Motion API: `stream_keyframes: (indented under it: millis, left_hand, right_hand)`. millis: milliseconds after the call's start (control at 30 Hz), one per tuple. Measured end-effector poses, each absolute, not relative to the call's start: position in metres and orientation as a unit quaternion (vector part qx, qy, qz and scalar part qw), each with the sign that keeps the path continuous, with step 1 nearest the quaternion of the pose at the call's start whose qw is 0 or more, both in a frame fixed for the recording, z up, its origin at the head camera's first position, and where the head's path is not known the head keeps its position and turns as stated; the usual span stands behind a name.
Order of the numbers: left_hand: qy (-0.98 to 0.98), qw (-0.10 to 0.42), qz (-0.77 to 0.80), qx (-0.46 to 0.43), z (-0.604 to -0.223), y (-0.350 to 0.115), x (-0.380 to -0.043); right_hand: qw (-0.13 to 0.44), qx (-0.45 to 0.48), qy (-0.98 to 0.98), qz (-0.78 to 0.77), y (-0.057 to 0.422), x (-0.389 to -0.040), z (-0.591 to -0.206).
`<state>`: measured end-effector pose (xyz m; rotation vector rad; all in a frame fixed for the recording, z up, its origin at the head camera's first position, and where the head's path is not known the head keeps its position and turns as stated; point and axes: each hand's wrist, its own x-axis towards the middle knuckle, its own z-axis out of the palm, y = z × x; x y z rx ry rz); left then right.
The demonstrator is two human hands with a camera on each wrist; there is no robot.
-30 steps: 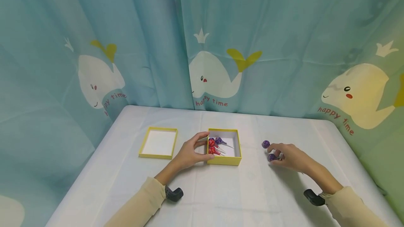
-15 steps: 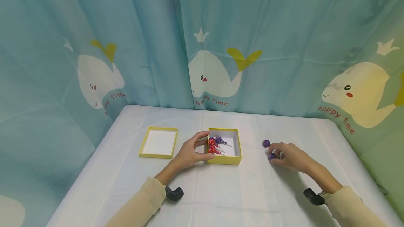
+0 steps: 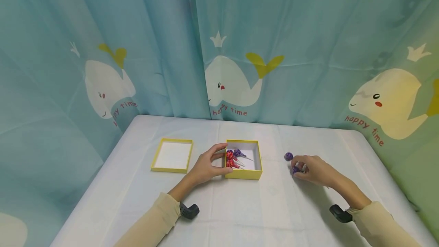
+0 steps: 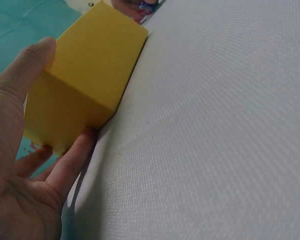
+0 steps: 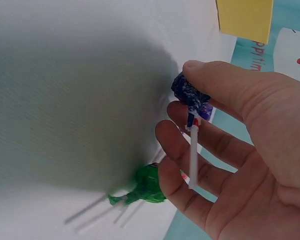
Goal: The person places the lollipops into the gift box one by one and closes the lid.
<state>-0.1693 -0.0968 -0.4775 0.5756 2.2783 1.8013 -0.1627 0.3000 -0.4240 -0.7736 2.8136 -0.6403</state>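
My left hand [image 3: 205,166] grips the left end of an open yellow box [image 3: 243,175], thumb on its near wall and fingers spread along its left and far sides. Inside the box lie red lollipops [image 3: 230,154] and a purple lollipop [image 3: 238,153], their white sticks pointing right. On the right, my right hand [image 3: 317,170] pinches another purple lollipop [image 5: 186,90] by its wrapped head between thumb and fingertips, stick hanging toward the palm. One more purple lollipop [image 3: 288,156] lies just beyond those fingers. A green lollipop [image 5: 149,184] shows below the hand in the right wrist view, hidden from the head view.
A shallow yellow-rimmed lid [image 3: 171,155] lies inside up to the left of the box. The white-covered table [image 3: 240,209] ends at a blue curtain [image 3: 171,48] printed with whales. Several white sticks [image 5: 90,215] show beside the green lollipop.
The right fingers have closed in on the purple lollipop, covering more of it than a second ago. The left hand and the box have stayed in place.
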Motion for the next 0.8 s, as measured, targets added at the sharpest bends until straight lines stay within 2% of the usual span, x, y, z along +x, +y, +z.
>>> stream_keyframes:
  millis: [367, 800]
  left_hand:
    - [0.774, 0.08, 0.597, 0.195, -0.477, -0.098, -0.168]
    - [0.775, 0.079, 0.595, 0.199, -0.477, -0.097, -0.168]
  right_hand:
    - [0.068, -0.322, 0.919, -0.218, 0.296, -0.173, -0.4]
    - [0.073, -0.331, 0.906, -0.254, 0.286, -0.179, -0.365]
